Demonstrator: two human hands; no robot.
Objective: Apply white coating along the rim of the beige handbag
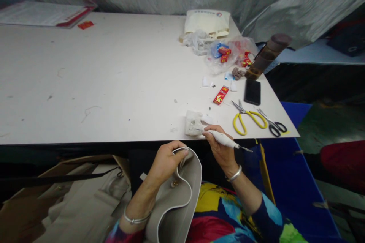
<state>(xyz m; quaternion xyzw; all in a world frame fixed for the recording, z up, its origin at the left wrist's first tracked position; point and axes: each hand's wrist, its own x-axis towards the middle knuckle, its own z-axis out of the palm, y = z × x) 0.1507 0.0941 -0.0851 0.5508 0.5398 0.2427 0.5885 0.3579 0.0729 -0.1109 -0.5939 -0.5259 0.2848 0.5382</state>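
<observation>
A grey-beige bag (196, 174) with a curved, open edge rests over the lap, below the table's front edge. My left hand (167, 161) pinches its top rim between thumb and fingers. Inside the bag a small gold-coloured fitting (174, 184) shows. My right hand (221, 148) is closed round a white-handled tool (222, 139) with a thin metal tip at each end. The tool's left tip lies over a white block (194, 123) at the table's front edge; whether they touch is unclear.
Yellow-handled scissors (245, 117), black-handled scissors (274, 124), a phone (252, 92) and a red box (221, 95) lie on the table (114, 64) at right. A bottle (266, 57), plastic bags and a cream bag (207, 22) stand behind. A carton (121, 163) of grey pieces sits lower left.
</observation>
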